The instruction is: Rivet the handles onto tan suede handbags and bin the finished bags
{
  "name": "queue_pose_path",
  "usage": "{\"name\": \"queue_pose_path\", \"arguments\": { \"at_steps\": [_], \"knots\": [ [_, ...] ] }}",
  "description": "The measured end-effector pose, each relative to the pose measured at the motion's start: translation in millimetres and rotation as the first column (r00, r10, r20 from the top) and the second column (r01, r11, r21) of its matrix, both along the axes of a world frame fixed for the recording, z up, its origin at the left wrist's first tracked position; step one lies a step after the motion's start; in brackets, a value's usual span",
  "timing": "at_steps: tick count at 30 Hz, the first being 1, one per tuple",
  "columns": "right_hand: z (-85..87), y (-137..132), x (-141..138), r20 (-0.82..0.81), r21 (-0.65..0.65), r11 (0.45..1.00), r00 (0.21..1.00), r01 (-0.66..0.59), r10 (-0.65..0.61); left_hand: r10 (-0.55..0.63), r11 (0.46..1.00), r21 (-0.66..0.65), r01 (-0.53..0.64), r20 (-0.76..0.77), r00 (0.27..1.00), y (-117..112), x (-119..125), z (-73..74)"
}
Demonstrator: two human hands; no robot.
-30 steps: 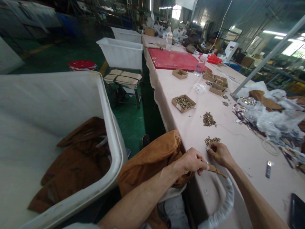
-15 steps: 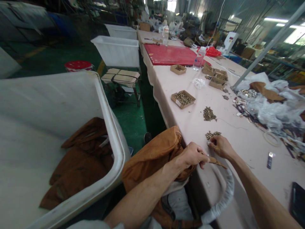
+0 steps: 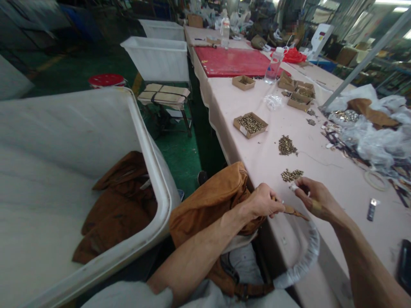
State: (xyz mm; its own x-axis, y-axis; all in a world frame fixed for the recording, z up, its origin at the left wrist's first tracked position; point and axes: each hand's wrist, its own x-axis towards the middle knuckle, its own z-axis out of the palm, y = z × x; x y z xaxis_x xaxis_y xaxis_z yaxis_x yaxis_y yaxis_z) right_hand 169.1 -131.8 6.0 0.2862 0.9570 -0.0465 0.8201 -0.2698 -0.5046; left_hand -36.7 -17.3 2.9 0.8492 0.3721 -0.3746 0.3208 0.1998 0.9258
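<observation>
My left hand (image 3: 265, 202) is closed on the brown tab (image 3: 296, 211) at the end of a strap. From that tab curves a handle (image 3: 311, 252) wrapped in pale grey plastic. The brown fabric bag (image 3: 208, 199) it appears to belong to rests across my lap against the table edge. My right hand (image 3: 314, 197) hovers just beside a small pile of brass-coloured metal rivets (image 3: 292, 174). Its thumb and forefinger are pinched, with white wrapping on a fingertip; anything between them is too small to make out. Behind lies a larger pile of similar pieces (image 3: 287, 146).
A cardboard box of metal pieces (image 3: 250, 125) stands farther along the table (image 3: 224, 112). Beyond are a water bottle (image 3: 272, 68) and a red board (image 3: 234, 62). Plastic bags (image 3: 369, 141) lie right. At left, a white bin (image 3: 160, 196) holds brown fabric pieces (image 3: 118, 209).
My right hand has drawn back from the small rivet pile, toward the right, with its fingers pinched. My left hand keeps hold of the tab. The view has shifted slightly.
</observation>
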Motion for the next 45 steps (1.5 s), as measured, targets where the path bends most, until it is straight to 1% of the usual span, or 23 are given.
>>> {"name": "queue_pose_path", "arguments": {
  "at_steps": [2, 4, 6, 9, 11, 12, 15, 20, 23, 26, 30, 33, 35, 38, 41, 43, 45],
  "knots": [
    [13.6, -18.8, -15.1, -0.15, 0.085, 0.996, 0.988, -0.036, 0.048, -0.012, 0.999, 0.034, 0.012, 0.006, 1.0, -0.4, -0.5, -0.4],
    [21.1, -34.5, -33.9, -0.259, 0.17, 0.982, 0.957, -0.085, 0.128, -0.041, 0.996, 0.077, 0.039, 0.02, 0.999, -0.5, -0.1, -0.3],
    [22.4, -44.6, -51.9, -0.297, 0.223, 0.968, 0.937, -0.118, 0.183, -0.079, 0.992, 0.101, 0.077, 0.023, 0.997, -0.5, 1.1, -0.2],
    [18.0, -51.7, -68.1, -0.32, 0.267, 0.96, 0.933, -0.079, 0.165, -0.12, 0.991, 0.062, 0.117, 0.046, 0.992, -0.7, 2.7, -1.1],
    [13.7, -54.4, -70.3, -0.329, 0.289, 0.956, 0.933, -0.051, 0.149, -0.149, 0.989, 0.032, 0.147, 0.082, 0.985, -1.2, 2.6, -2.1],
    [11.4, -55.6, -69.7, -0.333, 0.295, 0.955, 0.932, -0.041, 0.143, -0.162, 0.987, 0.037, 0.159, 0.092, 0.983, -1.4, 2.2, -2.3],
    [4.1, -59.2, -65.9, -0.346, 0.31, 0.951, 0.929, -0.021, 0.133, -0.182, 0.977, 0.126, 0.173, 0.059, 0.982, -3.0, 0.5, -1.0],
    [-4.1, -64.4, -63.6, -0.357, 0.324, 0.946, 0.928, 0.014, 0.109, -0.136, 0.955, 0.264, 0.136, -0.018, 0.991, -9.6, 1.0, 3.7],
    [-6.0, -66.5, -63.3, -0.403, 0.311, 0.949, 0.911, 0.05, 0.084, -0.136, 0.936, 0.322, 0.144, -0.048, 0.99, -14.2, 3.7, 5.6],
    [-8.7, -67.2, -61.8, -0.54, 0.261, 0.956, 0.841, 0.137, 0.027, -0.132, 0.906, 0.393, 0.159, -0.096, 0.987, -17.8, 6.1, 8.9],
    [-11.3, -66.8, -58.5, -0.709, 0.12, 0.963, 0.7, 0.243, -0.088, -0.142, 0.869, 0.463, 0.176, -0.106, 0.984, -22.5, 5.6, 14.6],
    [-8.3, -65.9, -56.9, -0.779, 0.022, 0.963, 0.609, 0.267, -0.151, -0.155, 0.859, 0.479, 0.181, -0.092, 0.984, -26.9, 2.5, 16.7],
    [-4.2, -65.1, -56.8, -0.823, -0.023, 0.968, 0.545, 0.25, -0.16, -0.157, 0.849, 0.498, 0.175, -0.079, 0.984, -29.7, -0.1, 17.3],
    [1.6, -63.7, -57.7, -0.866, -0.035, 0.976, 0.481, 0.216, -0.138, -0.157, 0.838, 0.523, 0.155, -0.042, 0.987, -31.3, -3.2, 19.3],
    [2.3, -63.3, -58.7, -0.882, -0.006, 0.977, 0.459, 0.213, -0.106, -0.15, 0.845, 0.518, 0.133, -0.01, 0.989, -28.9, -4.4, 24.2],
    [0.1, -63.7, -59.2, -0.89, 0.009, 0.972, 0.446, 0.235, -0.099, -0.15, 0.854, 0.504, 0.127, 0.006, 0.989, -26.1, -4.0, 28.8],
    [-2.4, -64.1, -59.8, -0.904, 0.022, 0.96, 0.415, 0.28, -0.1, -0.149, 0.867, 0.483, 0.125, 0.011, 0.989, -23.8, -2.6, 33.4]
  ]
}}
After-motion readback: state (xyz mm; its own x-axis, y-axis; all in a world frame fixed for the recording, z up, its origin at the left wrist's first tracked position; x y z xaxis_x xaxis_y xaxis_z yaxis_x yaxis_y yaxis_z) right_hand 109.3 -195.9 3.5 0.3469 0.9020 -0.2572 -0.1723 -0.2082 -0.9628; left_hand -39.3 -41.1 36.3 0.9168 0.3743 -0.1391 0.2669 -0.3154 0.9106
